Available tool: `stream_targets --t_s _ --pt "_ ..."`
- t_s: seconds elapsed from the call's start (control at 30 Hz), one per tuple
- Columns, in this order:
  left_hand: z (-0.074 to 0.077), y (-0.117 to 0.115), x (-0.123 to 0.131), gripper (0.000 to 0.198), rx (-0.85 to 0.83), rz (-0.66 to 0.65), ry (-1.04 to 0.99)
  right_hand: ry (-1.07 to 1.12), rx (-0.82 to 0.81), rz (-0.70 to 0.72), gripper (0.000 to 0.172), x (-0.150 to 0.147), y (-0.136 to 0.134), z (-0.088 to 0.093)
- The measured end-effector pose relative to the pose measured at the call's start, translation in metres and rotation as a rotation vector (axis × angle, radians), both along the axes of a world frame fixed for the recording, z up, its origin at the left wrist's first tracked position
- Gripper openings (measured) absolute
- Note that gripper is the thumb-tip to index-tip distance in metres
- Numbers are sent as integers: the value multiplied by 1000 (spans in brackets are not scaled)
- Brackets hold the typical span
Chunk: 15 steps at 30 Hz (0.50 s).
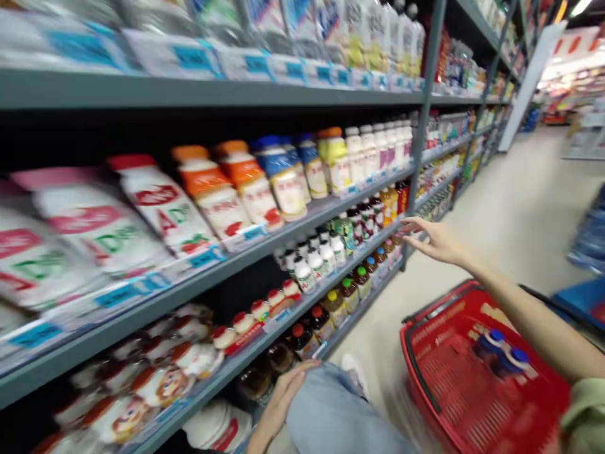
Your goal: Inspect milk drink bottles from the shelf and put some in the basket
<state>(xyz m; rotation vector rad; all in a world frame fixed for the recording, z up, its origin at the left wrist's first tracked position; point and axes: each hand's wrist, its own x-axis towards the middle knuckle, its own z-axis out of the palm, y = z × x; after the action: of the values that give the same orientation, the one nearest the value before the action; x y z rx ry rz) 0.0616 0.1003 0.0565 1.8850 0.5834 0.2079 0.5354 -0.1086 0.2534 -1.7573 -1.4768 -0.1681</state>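
My right hand (437, 243) reaches forward with nothing in it, its fingers stretched out and parted near the shelf upright (418, 164). Whether the fingertips touch the shelf edge, I cannot tell. My left hand (287, 397) lies over my bent knee in blue jeans (331, 410), holding nothing. Below my right arm is a red shopping basket (444, 403). Two bottles with blue caps (501, 353) sit inside it. Small white bottles with dark and white caps (321, 258) stand on the shelf ahead, beside juice bottles (366, 217).
Grey shelving (189, 94) runs along my left, stocked with drinks. Large white bottles with red or pink caps (165, 208) lean on the middle shelf. The pale aisle floor (501, 202) stretches ahead. Blue-wrapped packs (590, 233) stand at the right edge.
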Motion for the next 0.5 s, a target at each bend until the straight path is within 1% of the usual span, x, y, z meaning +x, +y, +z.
stream_targets --t_s 0.07,0.13,0.17,0.2,0.27,0.3,0.37,0.43,0.5 --pt "-4 2 7 72 -54 26 -24 187 -237 -151 43 50 -64 -46" --pt "-9 3 15 71 -77 72 -53 331 -480 -391 39 87 -131 -97" --pt "-11 3 19 71 -100 81 -51 392 -607 -506 34 99 -163 -122" --pt "-13 2 22 73 -112 114 -62 448 -697 -567 30 105 -192 -146" --pt "-15 -1 25 71 -134 165 -47 555 -832 -631 28 105 -239 -188" --pt "-16 -2 26 70 -138 198 -44 607 -875 -650 29 101 -257 -207" --pt "-16 -6 26 66 -148 259 -47 658 -908 -715 37 93 -281 -241" --pt "-16 -9 27 63 -168 305 -63 647 -912 -797 46 90 -294 -269" --pt "-16 -10 28 60 -193 325 -67 610 -908 -865 51 90 -299 -292"
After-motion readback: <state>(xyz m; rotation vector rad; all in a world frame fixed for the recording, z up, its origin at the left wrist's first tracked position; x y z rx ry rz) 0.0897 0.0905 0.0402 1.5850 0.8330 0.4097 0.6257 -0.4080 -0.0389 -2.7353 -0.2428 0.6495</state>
